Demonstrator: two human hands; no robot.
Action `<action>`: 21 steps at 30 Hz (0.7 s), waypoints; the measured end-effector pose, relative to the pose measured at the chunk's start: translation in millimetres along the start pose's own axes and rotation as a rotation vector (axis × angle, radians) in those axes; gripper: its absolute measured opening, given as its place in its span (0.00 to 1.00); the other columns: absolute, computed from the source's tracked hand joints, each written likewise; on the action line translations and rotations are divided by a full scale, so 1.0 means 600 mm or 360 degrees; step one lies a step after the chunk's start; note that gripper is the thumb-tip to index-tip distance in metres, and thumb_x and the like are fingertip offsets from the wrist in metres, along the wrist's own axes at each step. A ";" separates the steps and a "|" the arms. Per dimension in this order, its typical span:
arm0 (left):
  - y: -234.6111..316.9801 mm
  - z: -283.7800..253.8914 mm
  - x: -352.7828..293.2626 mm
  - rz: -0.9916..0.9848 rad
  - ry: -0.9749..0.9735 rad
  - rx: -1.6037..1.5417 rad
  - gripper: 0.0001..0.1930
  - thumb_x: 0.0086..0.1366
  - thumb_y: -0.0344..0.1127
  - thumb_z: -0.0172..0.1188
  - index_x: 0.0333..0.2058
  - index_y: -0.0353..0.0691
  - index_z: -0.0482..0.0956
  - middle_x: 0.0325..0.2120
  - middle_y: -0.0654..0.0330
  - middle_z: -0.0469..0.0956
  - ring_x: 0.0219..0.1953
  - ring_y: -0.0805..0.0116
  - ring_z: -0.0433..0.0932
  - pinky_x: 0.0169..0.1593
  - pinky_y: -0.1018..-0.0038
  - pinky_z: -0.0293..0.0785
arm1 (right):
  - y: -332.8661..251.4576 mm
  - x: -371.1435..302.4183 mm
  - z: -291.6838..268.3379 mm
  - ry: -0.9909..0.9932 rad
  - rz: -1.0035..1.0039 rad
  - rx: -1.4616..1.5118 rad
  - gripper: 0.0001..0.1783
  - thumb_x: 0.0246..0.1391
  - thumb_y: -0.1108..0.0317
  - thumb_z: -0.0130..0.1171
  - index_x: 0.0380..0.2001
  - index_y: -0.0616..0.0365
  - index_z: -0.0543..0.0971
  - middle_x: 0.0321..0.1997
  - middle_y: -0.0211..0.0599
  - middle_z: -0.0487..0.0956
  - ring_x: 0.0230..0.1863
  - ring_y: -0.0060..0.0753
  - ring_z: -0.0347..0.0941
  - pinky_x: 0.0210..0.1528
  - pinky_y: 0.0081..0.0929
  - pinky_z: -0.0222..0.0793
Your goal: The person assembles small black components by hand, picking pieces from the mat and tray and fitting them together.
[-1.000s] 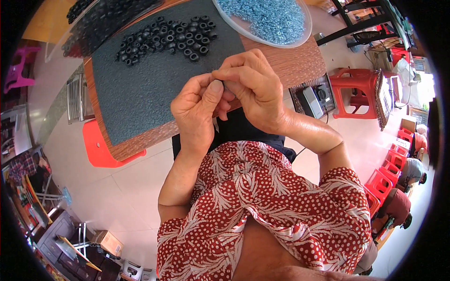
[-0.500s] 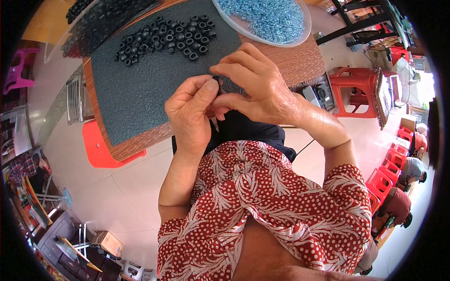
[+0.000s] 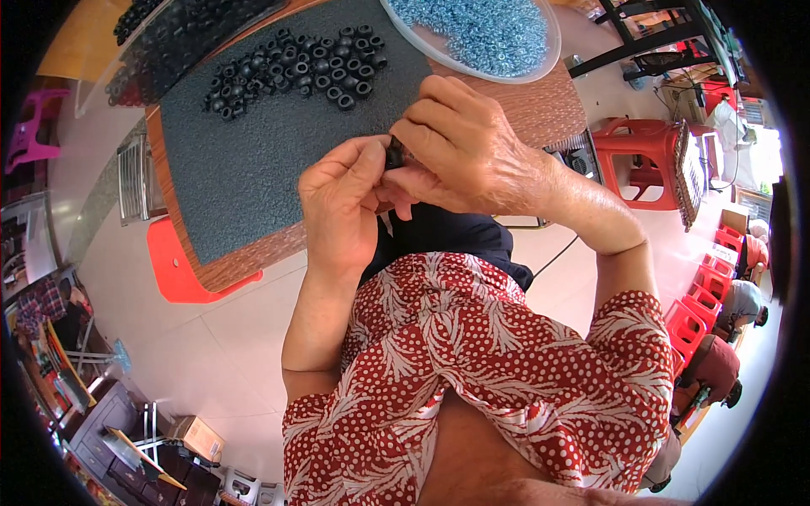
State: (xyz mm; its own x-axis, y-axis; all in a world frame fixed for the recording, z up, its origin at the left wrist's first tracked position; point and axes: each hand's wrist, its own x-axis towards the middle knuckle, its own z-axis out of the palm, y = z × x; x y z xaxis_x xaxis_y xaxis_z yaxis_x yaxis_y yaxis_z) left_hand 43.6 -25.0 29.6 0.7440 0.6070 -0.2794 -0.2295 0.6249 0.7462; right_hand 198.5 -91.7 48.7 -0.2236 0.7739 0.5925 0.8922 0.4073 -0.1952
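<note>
A small black round part sits between my hands over the table's front edge. My left hand pinches it with thumb and forefinger. From the other side, the curled fingers and thumb of my right hand close on the same part; whether they hold a further small piece is hidden. Beyond my hands, a pile of hollow black caps lies on a dark grey mat. At the far right stands a round clear tray with many small blue translucent rings.
A clear bin of black parts is at the table's far left. Red stools stand beside the table, one left and one right. Several people sit along the far right. A dark cabinet is at lower left.
My right hand's fingers, raised and spread before, have curled down onto the black part. My left hand keeps its pinch in nearly the same place.
</note>
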 end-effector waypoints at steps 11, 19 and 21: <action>-0.011 -0.005 -0.012 -0.0002 -0.0088 0.0076 0.16 0.67 0.37 0.50 0.38 0.24 0.73 0.25 0.51 0.78 0.22 0.68 0.77 0.22 0.79 0.70 | -0.006 -0.013 0.007 0.0004 -0.0129 -0.0180 0.14 0.31 0.64 0.58 0.20 0.64 0.71 0.22 0.36 0.66 0.28 0.34 0.62 0.28 0.30 0.58; -0.025 0.022 -0.024 0.0294 0.0210 0.0241 0.14 0.66 0.32 0.50 0.40 0.23 0.74 0.23 0.52 0.78 0.18 0.72 0.74 0.18 0.81 0.68 | -0.022 -0.016 -0.001 -0.0144 -0.0228 -0.0233 0.26 0.16 0.74 0.54 0.30 0.77 0.71 0.28 0.48 0.68 0.31 0.44 0.65 0.27 0.38 0.62; -0.027 0.030 -0.022 0.0358 0.0235 0.0274 0.13 0.66 0.32 0.50 0.39 0.24 0.75 0.22 0.53 0.77 0.18 0.73 0.73 0.18 0.81 0.68 | -0.022 -0.014 0.000 -0.0114 -0.0244 -0.0263 0.27 0.15 0.75 0.52 0.30 0.79 0.71 0.28 0.48 0.68 0.30 0.44 0.64 0.27 0.37 0.61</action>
State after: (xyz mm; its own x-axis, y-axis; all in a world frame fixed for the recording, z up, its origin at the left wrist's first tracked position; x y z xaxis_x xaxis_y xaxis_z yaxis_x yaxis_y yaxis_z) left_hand 48.5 -52.0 31.9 0.5848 0.7929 -0.1711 -0.2588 0.3823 0.8871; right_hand 188.3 -103.7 46.0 -0.3837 0.7439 0.5472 0.8963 0.4426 0.0267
